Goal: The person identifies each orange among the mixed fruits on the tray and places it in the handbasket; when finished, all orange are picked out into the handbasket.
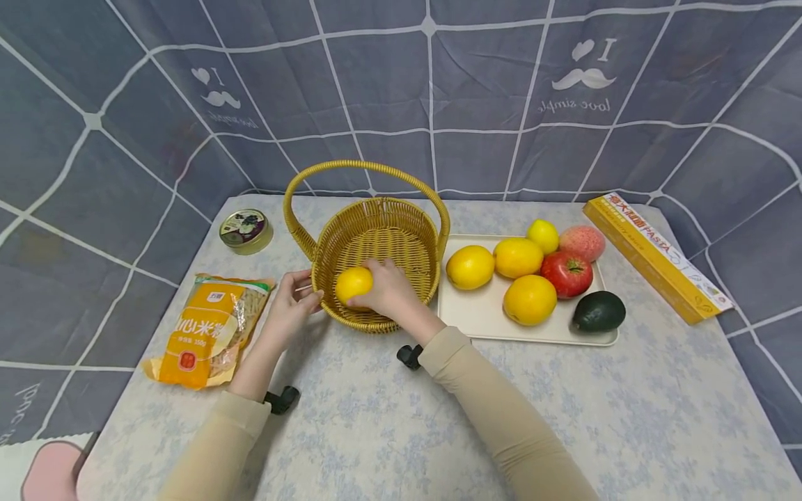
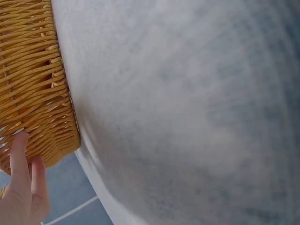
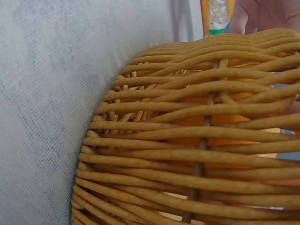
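A yellow woven basket [image 1: 381, 323] with a tall arched handle stands on the table. My right hand [image 1: 391, 289] reaches over its near rim and holds a lemon [image 1: 354, 285] low inside, thumb on the near side and fingers over the top. In the right wrist view, the basket wall [image 3: 197, 154] covers most of that hand and fruit; an orange-yellow patch shows through the weave. My left hand [image 1: 291, 303] rests at the basket's left side. In the left wrist view, its fairly straight fingers [image 2: 19, 159] touch the outer wall.
Right of the basket, a cream tray [image 1: 479, 316] bears several yellow fruits, a red apple [image 1: 567, 274], a peach [image 1: 583, 243] and an avocado [image 1: 598, 312]. A pasta box [image 1: 658, 257] lies far right. At left are a tin [image 1: 246, 231] and a noodle bag [image 1: 203, 330].
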The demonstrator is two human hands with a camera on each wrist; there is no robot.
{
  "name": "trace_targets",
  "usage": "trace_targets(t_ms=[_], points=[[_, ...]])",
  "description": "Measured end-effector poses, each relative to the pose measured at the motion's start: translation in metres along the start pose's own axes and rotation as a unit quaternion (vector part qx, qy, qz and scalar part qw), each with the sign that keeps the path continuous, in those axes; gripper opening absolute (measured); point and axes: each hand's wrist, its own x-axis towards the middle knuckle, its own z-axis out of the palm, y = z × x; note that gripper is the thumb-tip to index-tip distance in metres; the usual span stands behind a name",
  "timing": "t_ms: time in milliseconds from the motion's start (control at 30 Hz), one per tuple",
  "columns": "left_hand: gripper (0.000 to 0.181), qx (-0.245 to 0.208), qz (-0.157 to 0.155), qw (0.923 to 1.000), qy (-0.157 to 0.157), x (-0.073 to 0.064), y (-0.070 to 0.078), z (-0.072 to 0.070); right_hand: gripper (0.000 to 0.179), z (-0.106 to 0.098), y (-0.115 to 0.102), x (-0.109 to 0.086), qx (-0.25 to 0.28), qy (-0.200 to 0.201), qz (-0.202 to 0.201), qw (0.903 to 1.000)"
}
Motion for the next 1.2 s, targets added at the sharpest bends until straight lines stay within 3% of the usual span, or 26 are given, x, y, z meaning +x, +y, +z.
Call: trace_targets(t_ms=[367,600,900,1033,1200], points=[[0.057,0.001,-0.002,1.0,0.002,0.002,0.0,0.0,0.075,-0.006,0.008,-0.007,0.039,-0.011,-0.023,0.9989],[0.057,0.0,0.0,1.0,0.0,0.003,-0.001,0.001,0.062,-0.027,0.022,-0.026,0.066,0.001,-0.058,0.9961],[0.058,0.006,0.006,0.9999,-0.008,0.002,0.001,-0.001,0.055,-0.075,0.071,-0.071,0.182,0.016,-0.108,0.9772],[0.057,0.006,0.003,0.9999,-0.009,0.001,0.003,-0.002,0.055,-0.091,0.098,-0.087,0.189,0.051,-0.107,0.9748],[0.056,0.009,0.002,0.9999,-0.009,0.001,0.001,-0.002,0.053,-0.107,0.128,-0.107,0.164,0.081,-0.075,0.9803]])
